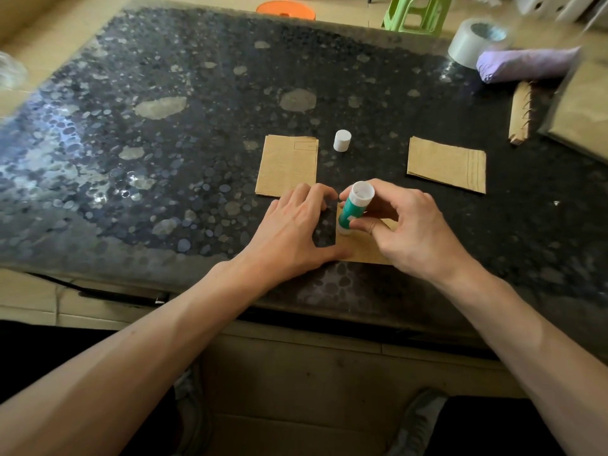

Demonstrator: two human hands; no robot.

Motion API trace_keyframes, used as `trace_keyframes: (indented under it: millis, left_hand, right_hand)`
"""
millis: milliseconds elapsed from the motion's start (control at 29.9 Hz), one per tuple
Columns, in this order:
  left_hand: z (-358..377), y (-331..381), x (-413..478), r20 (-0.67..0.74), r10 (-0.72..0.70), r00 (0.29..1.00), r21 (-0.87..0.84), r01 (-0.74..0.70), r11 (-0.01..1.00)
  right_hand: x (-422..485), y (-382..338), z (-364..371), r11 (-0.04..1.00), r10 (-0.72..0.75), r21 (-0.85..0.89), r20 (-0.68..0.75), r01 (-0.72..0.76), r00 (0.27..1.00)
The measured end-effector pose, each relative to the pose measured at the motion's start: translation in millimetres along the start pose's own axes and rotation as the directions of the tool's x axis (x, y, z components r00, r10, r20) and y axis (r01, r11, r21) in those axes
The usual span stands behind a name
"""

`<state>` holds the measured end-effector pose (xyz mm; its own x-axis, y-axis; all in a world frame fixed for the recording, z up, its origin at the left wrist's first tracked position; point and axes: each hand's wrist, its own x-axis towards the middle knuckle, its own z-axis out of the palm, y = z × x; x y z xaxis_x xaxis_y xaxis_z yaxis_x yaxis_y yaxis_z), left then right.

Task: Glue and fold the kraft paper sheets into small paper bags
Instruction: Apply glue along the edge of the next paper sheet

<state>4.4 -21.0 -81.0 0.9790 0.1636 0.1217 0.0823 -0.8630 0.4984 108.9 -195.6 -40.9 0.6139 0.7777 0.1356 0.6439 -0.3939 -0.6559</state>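
Observation:
A small kraft paper piece (pixel 360 246) lies near the table's front edge, mostly covered by my hands. My right hand (pixel 404 232) grips a green and white glue stick (pixel 353 207), its tip down on the paper's left part. My left hand (pixel 292 228) rests on the table beside the paper, the thumb pressing on its lower left corner. The glue stick's white cap (pixel 342 140) stands upright further back. A folded kraft stack (pixel 288 166) lies behind my left hand. Another kraft stack (pixel 447 164) lies to the right.
On the dark speckled table (pixel 164 143), a tape roll (pixel 473 42), a purple bundle (pixel 526 64) and a spiral-bound kraft pad (pixel 521 115) sit at the back right. More kraft paper (pixel 585 116) lies at the right edge. A green stool (pixel 416 11) stands behind.

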Motion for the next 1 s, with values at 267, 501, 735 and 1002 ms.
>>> trace_keyframes:
  millis: [267, 501, 735, 1002]
  left_hand:
    - [-2, 1, 0, 0.026, -0.008, 1.0, -0.002, 0.008, 1.0]
    - [-2, 2, 0, 0.018, -0.007, 1.0, -0.003, 0.007, 1.0]
    - [-2, 2, 0, 0.018, -0.01, 1.0, 0.007, 0.01, 1.0]
    - [-2, 2, 0, 0.018, -0.015, 1.0, 0.004, 0.015, 1.0]
  right_hand:
    - [-2, -3, 2, 0.997, -0.007, -0.073, -0.097, 0.0, 0.995]
    - [-2, 0, 9, 0.997, -0.008, -0.08, -0.121, -0.002, 0.993]
    - [5, 1, 12, 0.995, -0.007, -0.099, -0.144, -0.007, 0.99]
    - [13, 1, 14, 0.995, -0.022, -0.099, -0.18, 0.004, 0.983]
